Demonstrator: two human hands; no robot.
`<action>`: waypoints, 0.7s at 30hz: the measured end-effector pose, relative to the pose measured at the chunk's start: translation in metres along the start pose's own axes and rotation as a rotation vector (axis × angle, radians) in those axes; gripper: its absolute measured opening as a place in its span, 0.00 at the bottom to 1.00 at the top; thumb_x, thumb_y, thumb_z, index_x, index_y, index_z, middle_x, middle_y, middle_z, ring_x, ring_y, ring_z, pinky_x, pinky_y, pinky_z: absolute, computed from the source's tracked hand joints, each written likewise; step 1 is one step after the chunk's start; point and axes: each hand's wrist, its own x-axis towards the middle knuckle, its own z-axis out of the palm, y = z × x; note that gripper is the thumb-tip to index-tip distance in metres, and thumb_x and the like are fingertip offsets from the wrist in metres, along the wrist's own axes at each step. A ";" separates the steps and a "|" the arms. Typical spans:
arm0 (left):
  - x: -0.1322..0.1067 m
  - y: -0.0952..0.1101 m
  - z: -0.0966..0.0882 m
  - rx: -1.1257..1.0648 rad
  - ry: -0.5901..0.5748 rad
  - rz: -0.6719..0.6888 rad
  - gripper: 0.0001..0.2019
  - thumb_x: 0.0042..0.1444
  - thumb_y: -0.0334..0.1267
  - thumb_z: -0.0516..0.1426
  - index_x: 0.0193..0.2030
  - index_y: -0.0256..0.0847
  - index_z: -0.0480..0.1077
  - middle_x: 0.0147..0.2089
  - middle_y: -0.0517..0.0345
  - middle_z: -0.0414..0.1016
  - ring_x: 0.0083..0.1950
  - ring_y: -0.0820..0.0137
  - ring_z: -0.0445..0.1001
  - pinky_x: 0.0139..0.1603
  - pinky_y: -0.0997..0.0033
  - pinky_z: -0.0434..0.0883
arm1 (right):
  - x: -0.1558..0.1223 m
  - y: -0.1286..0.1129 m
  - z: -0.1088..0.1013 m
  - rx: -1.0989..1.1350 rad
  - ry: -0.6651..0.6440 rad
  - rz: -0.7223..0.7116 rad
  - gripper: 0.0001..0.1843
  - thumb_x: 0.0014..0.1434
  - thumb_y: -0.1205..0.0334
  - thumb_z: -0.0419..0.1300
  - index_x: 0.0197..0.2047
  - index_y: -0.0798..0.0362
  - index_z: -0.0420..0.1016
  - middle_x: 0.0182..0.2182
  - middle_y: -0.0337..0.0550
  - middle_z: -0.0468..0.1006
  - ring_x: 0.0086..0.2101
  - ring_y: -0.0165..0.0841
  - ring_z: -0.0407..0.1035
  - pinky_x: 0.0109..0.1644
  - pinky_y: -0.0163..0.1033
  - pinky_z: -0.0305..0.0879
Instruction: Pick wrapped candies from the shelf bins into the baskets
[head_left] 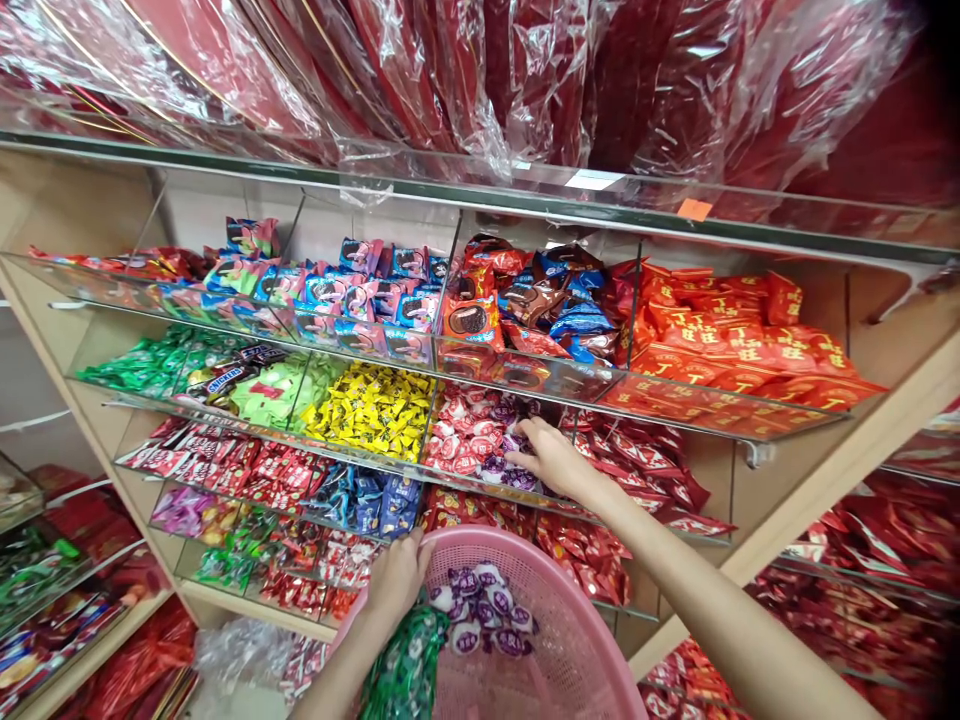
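My right hand point(551, 457) reaches into a clear shelf bin of red, white and purple wrapped candies point(471, 432), fingers curled down onto the purple ones. My left hand point(396, 580) grips the rim of a pink plastic basket point(570, 640) held below the shelf. Several purple and white candies point(484, 610) lie in the basket. A green patterned bag point(405, 670) hangs at my left wrist.
Tiered clear acrylic bins hold yellow candies point(375, 410), green packets point(150, 365), blue snack packs point(360, 290) and red packets point(735, 340). Red items wrapped in plastic film point(465, 70) hang above. More red packs fill the shelves on the left and right.
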 end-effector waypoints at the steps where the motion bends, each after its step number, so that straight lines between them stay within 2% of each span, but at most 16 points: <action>1: 0.000 0.000 -0.001 -0.002 -0.004 0.000 0.21 0.60 0.48 0.37 0.46 0.43 0.65 0.38 0.51 0.76 0.40 0.63 0.74 0.34 0.70 0.65 | 0.000 -0.002 0.003 0.016 -0.013 0.022 0.19 0.54 0.53 0.56 0.45 0.56 0.64 0.40 0.50 0.68 0.42 0.37 0.65 0.43 0.37 0.58; 6: -0.003 0.004 -0.006 0.009 -0.024 -0.015 0.21 0.60 0.48 0.37 0.46 0.43 0.65 0.39 0.51 0.75 0.41 0.64 0.74 0.36 0.71 0.65 | 0.010 -0.003 0.016 0.052 -0.081 0.107 0.28 0.49 0.45 0.58 0.47 0.56 0.63 0.42 0.52 0.67 0.44 0.39 0.64 0.44 0.38 0.57; 11: -0.003 0.005 -0.007 0.006 -0.031 -0.024 0.20 0.60 0.48 0.38 0.45 0.43 0.65 0.40 0.51 0.75 0.41 0.63 0.74 0.35 0.70 0.65 | 0.014 0.002 0.020 0.111 -0.097 0.102 0.36 0.46 0.43 0.59 0.51 0.57 0.59 0.45 0.53 0.66 0.46 0.41 0.63 0.44 0.39 0.57; 13: -0.002 0.004 -0.006 0.007 -0.021 -0.015 0.19 0.60 0.47 0.38 0.44 0.43 0.65 0.39 0.52 0.75 0.41 0.63 0.74 0.35 0.70 0.65 | 0.013 0.002 0.019 0.110 -0.102 0.099 0.34 0.47 0.45 0.59 0.52 0.57 0.60 0.45 0.53 0.66 0.46 0.41 0.63 0.45 0.39 0.57; 18: -0.002 0.003 -0.005 0.002 -0.017 -0.005 0.19 0.60 0.47 0.38 0.43 0.43 0.65 0.38 0.52 0.75 0.40 0.63 0.74 0.34 0.70 0.65 | 0.014 0.003 0.015 0.096 -0.141 0.097 0.28 0.47 0.60 0.59 0.52 0.58 0.61 0.44 0.51 0.68 0.44 0.38 0.64 0.44 0.36 0.57; 21: -0.003 0.004 -0.007 0.001 -0.027 -0.019 0.20 0.60 0.48 0.38 0.44 0.43 0.65 0.39 0.52 0.75 0.40 0.64 0.74 0.35 0.71 0.65 | 0.015 0.003 0.014 0.091 -0.155 0.097 0.27 0.47 0.62 0.58 0.52 0.58 0.61 0.44 0.51 0.68 0.44 0.38 0.64 0.43 0.36 0.57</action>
